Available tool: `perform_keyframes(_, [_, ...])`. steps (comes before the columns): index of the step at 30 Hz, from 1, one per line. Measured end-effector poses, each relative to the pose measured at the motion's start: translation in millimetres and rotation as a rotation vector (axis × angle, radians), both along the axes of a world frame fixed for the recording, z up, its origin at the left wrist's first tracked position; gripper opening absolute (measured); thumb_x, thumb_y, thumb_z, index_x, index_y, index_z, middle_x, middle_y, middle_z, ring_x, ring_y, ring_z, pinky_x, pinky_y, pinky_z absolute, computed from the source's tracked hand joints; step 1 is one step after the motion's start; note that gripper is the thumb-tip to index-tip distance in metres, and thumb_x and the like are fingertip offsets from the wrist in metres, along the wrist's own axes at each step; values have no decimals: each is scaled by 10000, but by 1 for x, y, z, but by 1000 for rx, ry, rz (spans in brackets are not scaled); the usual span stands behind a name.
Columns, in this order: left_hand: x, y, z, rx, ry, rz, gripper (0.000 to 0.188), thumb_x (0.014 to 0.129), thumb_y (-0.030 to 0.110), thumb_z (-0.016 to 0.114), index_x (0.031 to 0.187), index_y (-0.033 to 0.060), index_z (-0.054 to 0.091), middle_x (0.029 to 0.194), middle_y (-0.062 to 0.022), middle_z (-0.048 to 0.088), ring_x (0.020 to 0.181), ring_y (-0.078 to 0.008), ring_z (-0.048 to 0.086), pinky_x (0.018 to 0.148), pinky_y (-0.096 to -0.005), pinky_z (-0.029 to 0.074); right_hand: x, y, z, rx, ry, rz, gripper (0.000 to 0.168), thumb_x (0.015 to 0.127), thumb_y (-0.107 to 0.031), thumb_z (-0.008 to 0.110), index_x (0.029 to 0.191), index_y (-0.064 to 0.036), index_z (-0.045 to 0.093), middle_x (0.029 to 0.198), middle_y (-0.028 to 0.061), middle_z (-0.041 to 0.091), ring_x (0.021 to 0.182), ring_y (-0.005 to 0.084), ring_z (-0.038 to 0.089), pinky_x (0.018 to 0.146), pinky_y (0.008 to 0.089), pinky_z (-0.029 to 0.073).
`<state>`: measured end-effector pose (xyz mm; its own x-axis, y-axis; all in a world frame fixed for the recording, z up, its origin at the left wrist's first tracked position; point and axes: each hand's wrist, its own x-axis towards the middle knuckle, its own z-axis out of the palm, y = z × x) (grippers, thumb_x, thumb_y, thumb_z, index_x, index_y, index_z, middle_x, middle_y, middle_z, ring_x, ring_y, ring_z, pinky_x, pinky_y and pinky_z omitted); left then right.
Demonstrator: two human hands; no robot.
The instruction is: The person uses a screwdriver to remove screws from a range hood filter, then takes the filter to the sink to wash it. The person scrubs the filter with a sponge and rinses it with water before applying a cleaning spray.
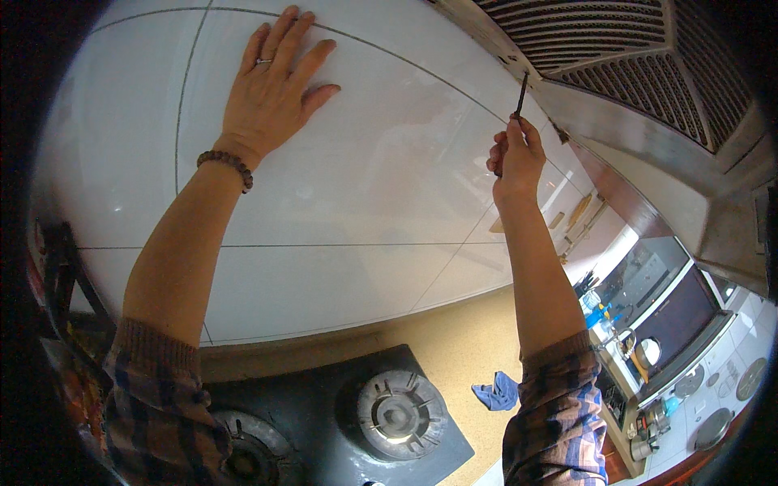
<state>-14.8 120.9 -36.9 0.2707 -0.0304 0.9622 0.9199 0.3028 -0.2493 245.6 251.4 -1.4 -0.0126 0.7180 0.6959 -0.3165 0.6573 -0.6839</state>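
Note:
My left hand (270,91) lies flat on the white wall tiles (377,164), fingers spread across a dark grout line. It wears a ring, and a beaded bracelet (226,161) circles the wrist. In my right hand (519,155) is a thin dark tool (521,94), which looks like a screwdriver; my fingers hide most of its handle. Its tip meets the lower rear edge of a metal range hood (614,115), close to the wall. Whether the tip sits in a screw is too small to tell. Slatted filter grilles (583,30) cover the hood's underside.
Below stands a black gas cooktop (328,413) with two burners, one a round metal burner (401,415). A blue cloth (497,392) lies on the tan countertop (462,340). To the right are a window (650,279), a faucet (623,337) and pots (644,437). A black rack (67,273) stands left.

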Motion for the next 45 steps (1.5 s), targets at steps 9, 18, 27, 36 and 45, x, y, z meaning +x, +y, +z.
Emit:
perform_keyframes(9, [-6,2,-3,-62,-71,47,455,772,376,546,1138,128,438,1313,-116,304,1249,-276,237,1015,-422,202,-6,-13,-3,44,-75,52,196,843,-174,518,1003,-62,502,610,36,495,383,76,399,302,216,282])
perform_keyframes(18, [-6,2,-4,-34,-71,57,411,802,435,485,1121,177,459,1303,-77,326,1255,-227,227,1038,-383,176,-15,-18,-1,54,-60,81,202,845,-173,516,1006,-52,504,620,39,496,382,74,394,309,216,281])
perform_keyframes(27, [-7,2,-5,-39,-57,19,447,775,379,537,1126,118,446,1300,-122,316,1245,-273,242,1009,-426,212,-9,-20,-3,0,-19,72,207,847,-181,514,1022,-72,495,617,34,489,396,85,389,324,229,283])
perform_keyframes(36, [-7,2,-5,-35,-51,29,441,780,379,532,1125,118,448,1307,-121,314,1252,-270,235,1012,-422,211,0,-11,-1,-55,2,37,153,848,-177,503,974,-90,509,621,24,480,420,94,399,354,232,287])
perform_keyframes(45, [3,-3,-1,-9,-16,62,429,787,379,522,1114,111,455,1308,-121,312,1252,-264,236,1013,-416,208,-1,-12,0,-56,15,41,168,845,-177,513,984,-82,506,607,26,479,402,89,395,335,233,280])
